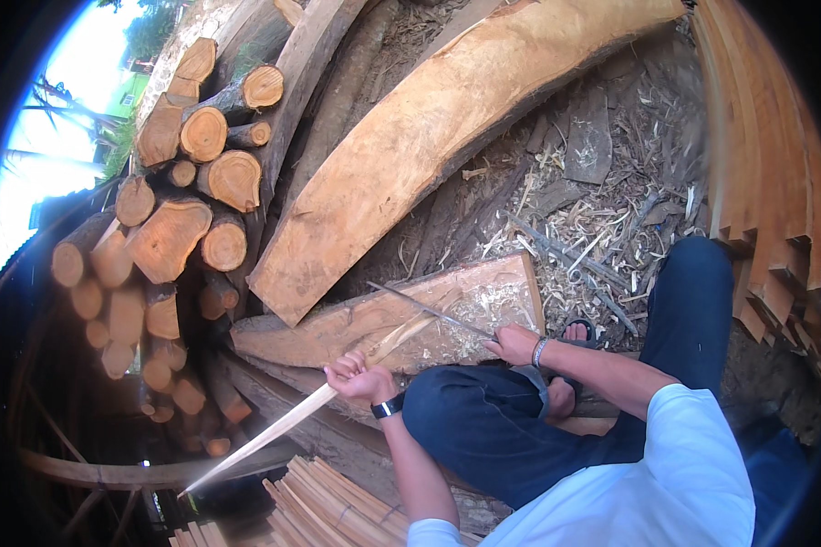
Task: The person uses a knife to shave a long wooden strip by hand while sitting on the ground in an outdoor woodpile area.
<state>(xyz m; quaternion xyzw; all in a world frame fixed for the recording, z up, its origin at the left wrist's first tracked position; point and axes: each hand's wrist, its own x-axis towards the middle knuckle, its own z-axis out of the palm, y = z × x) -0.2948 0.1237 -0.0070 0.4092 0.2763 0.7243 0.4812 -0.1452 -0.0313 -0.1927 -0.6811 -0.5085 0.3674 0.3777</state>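
Note:
My left hand [359, 377] is closed round a long, pale wooden strip [287, 421]. One end of the strip tapers toward the lower left; the other lies over a flat wooden slab [319, 339] in front of my knees. My right hand [514, 346] grips a long, thin-bladed knife [417, 303] by its handle, which my fingers mostly hide. Its blade points up and left, crossing the strip above the slab. Pale wood shavings [493, 319] lie on the slab's right part, just beyond my right hand.
A broad curved plank [429, 137] lies across the far side. Cut logs [167, 239] are stacked at left. Long sawn boards [757, 137] stand at right, and a bundle of thin strips [324, 506] lies near my left elbow. Bark and shavings [593, 228] cover the ground.

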